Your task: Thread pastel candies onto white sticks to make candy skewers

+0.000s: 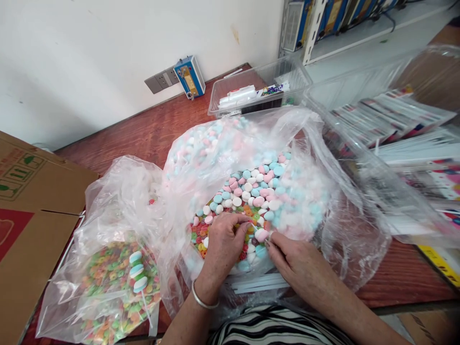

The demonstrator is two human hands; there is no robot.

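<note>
My left hand [225, 242], with a bangle at the wrist, pinches a thin white stick [254, 226] between thumb and fingertips. At the stick's right end is a pink and white marshmallow [261, 235], gripped by the fingertips of my right hand [295, 256]. Both hands hover over an open plastic bag of pink, blue and white marshmallows [247, 191]. Colourful gummy rings [201, 239] show among them beside my left hand. On the left, a finished candy skewer [137, 272] with blue-white marshmallows and green rings lies on a bag of gummy rings [108, 275].
White sticks [258, 283] lie at the bag's near edge. A cardboard box [39, 191] stands at left. Clear plastic bins [305, 76] with printed packets [391, 112] fill the back and right. A blue device [190, 77] leans by the wall socket [161, 80].
</note>
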